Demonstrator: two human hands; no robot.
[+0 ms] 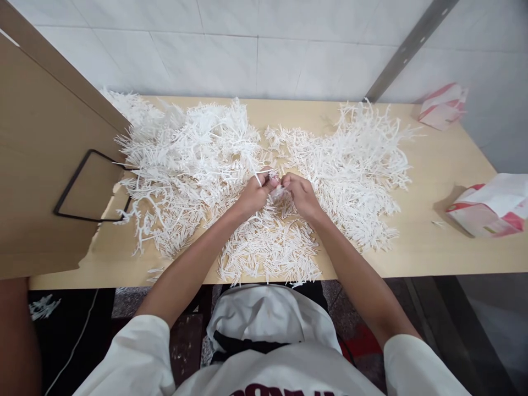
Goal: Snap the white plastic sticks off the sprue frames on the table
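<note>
In the head view, the left hand [256,193] and right hand [303,195] both have a pinching grip on a small, white, branched, plastic-looking piece [278,192], at three o'clock from the left grip and nine o'clock from the right. Thin white loose sticks [268,250] cover the flat, pale wood-coloured surface [416,236] at six o'clock; tangled white branched heaps lie at ten [198,137] and two [367,146].

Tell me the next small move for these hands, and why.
Probably a light tug with the right hand to pick bits off the white piece while the left hand steadies it: the fingertips of both meet there, and small loose white bits lie just below, between branched white heaps.
</note>
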